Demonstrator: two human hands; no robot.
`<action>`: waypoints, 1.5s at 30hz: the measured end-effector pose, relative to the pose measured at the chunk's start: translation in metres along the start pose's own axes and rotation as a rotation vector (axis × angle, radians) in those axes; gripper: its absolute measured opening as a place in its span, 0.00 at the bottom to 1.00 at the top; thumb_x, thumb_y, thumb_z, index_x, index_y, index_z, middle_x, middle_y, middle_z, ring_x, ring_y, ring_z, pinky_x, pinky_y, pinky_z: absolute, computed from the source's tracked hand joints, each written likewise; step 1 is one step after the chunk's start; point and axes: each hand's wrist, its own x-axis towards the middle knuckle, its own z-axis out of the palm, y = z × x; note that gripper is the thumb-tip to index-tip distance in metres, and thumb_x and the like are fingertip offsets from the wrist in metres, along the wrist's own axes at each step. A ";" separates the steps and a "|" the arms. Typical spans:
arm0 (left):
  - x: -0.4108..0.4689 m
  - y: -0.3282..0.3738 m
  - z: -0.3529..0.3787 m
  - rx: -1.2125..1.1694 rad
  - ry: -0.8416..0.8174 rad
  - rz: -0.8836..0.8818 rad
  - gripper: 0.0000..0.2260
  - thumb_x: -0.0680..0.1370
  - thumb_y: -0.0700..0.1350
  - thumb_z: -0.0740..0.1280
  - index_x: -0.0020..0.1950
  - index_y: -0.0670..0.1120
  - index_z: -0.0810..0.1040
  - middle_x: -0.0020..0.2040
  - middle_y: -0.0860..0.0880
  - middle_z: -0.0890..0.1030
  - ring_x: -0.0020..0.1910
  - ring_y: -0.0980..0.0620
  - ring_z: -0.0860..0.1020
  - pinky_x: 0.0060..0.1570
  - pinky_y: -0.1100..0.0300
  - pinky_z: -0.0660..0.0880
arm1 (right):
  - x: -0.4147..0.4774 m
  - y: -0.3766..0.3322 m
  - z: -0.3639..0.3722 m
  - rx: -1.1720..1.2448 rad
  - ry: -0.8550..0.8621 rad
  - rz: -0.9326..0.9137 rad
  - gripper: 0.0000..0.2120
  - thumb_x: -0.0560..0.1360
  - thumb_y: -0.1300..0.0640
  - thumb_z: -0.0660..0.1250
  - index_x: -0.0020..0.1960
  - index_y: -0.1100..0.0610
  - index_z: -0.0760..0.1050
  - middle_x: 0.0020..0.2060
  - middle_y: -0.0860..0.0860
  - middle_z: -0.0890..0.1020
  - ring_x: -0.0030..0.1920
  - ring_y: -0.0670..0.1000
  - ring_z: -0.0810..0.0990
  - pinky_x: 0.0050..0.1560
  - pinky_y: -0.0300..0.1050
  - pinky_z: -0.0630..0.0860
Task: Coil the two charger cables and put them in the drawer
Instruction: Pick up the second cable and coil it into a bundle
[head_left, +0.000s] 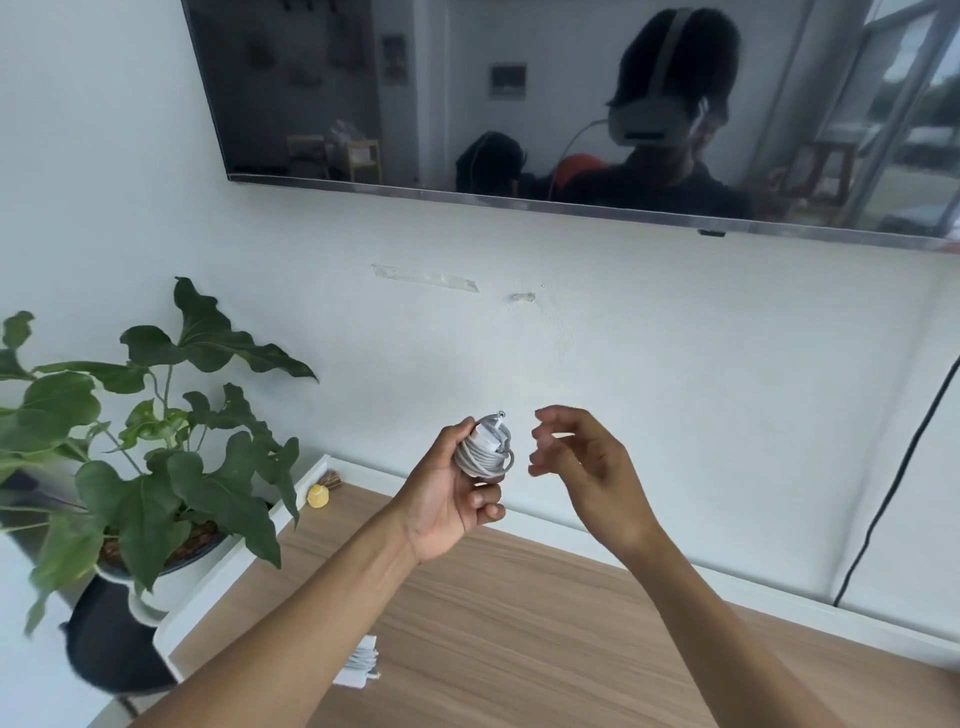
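White wall and a wooden table (545, 623) frame the work. Left hand (447, 499) is clamped on a coiled cable (485, 452), plug end up; right hand (582, 457) hovers beside it, fingers apart. Second cable (361, 660) lies bundled on the table. Coiling looks finished; next, find the unseen drawer.

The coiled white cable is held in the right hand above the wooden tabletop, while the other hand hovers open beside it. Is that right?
Not quite. The head view shows the coiled white cable in the left hand, not the right. The right hand is the one hovering open beside it, apart from the coil, above the wooden tabletop.
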 end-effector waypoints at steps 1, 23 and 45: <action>0.002 -0.005 0.002 0.020 0.021 -0.026 0.14 0.76 0.59 0.61 0.45 0.48 0.75 0.35 0.49 0.70 0.23 0.54 0.61 0.28 0.61 0.67 | 0.001 0.001 -0.008 -0.011 -0.005 0.005 0.13 0.79 0.61 0.63 0.60 0.49 0.74 0.50 0.48 0.80 0.46 0.55 0.81 0.51 0.47 0.78; 0.009 -0.113 0.000 0.404 0.339 -0.040 0.10 0.80 0.37 0.59 0.59 0.45 0.73 0.36 0.45 0.77 0.27 0.51 0.73 0.34 0.55 0.76 | -0.032 0.114 -0.034 0.426 -0.095 0.559 0.11 0.79 0.63 0.61 0.55 0.67 0.78 0.50 0.63 0.83 0.49 0.56 0.82 0.58 0.52 0.78; 0.024 -0.214 -0.194 0.383 0.723 -0.286 0.03 0.80 0.41 0.64 0.48 0.42 0.74 0.33 0.46 0.77 0.26 0.52 0.73 0.29 0.59 0.72 | -0.073 0.248 0.106 0.423 0.300 1.238 0.05 0.77 0.67 0.61 0.47 0.65 0.76 0.39 0.57 0.79 0.37 0.51 0.78 0.29 0.37 0.79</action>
